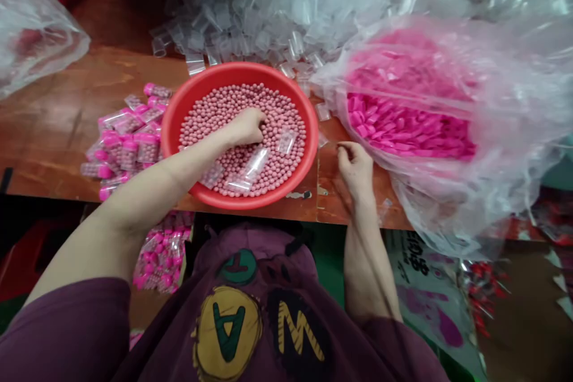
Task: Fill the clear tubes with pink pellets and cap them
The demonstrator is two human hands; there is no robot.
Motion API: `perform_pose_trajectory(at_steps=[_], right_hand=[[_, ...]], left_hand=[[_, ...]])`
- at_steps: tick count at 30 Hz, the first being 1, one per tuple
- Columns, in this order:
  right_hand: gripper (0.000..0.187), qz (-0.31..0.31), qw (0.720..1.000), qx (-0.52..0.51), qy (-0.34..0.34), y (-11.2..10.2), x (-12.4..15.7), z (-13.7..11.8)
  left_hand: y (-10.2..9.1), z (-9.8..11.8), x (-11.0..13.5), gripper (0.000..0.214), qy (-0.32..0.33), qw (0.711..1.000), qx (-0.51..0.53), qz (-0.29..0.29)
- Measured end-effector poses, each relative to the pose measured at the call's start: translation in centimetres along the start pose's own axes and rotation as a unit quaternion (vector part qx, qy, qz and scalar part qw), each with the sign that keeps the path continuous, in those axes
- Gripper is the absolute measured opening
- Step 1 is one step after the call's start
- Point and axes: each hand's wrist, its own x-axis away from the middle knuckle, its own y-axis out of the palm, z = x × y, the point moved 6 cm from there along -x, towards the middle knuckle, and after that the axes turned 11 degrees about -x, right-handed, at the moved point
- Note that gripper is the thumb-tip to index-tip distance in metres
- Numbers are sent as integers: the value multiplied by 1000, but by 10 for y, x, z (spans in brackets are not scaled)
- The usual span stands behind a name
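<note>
Basin, round, red plastic [171, 131]: close to the front edge of the brown wooden table [49, 149]; contents, small pink beads [233, 101] and clear plastic tubes [256, 165]. Left hand [246, 126]: inside the rim, fingers curled into the beads; I cannot tell whether they grip any. Right hand [358, 170]: in the narrow gap between basin and clear plastic bag [505, 131] of bright-pink pieces [412, 131], fingers curled, grip unclear to me.
</note>
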Motion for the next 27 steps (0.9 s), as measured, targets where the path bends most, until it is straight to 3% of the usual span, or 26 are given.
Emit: perform_pose_trajectory(at_steps=[3,6,10,13,15,18,21,23,25,27], right_hand=[[26,26,999,19,-20,-5,0,4],[26,78,994,55,-48,-29,-24,14],[24,113,978,174,-29,-52,-76,44],[45,121,975,187,20,-44,-107,66],[43,124,973,187,54,-32,-120,73],[50,132,971,180,85,-20,-130,76],[61,150,969,174,96,-15,-123,72],[58,173,971,153,59,-13,-104,64],[41,182,977,106,-28,-8,-74,49],[18,141,982,59,-113,2,-39,34]], left_hand=[[-12,2,12,17,-16,987,160,29],[-33,1,33,32,-22,942,318,104],[-47,7,62,28,-23,919,369,141],[-43,8,76,21,-39,892,426,148],[-36,5,84,17,-54,865,477,147],[-19,3,96,10,-76,810,572,102],[-1,5,108,11,-96,753,648,56],[7,8,116,14,-99,722,684,35],[12,12,123,20,-89,696,712,17],[14,15,129,25,-72,677,732,12]])
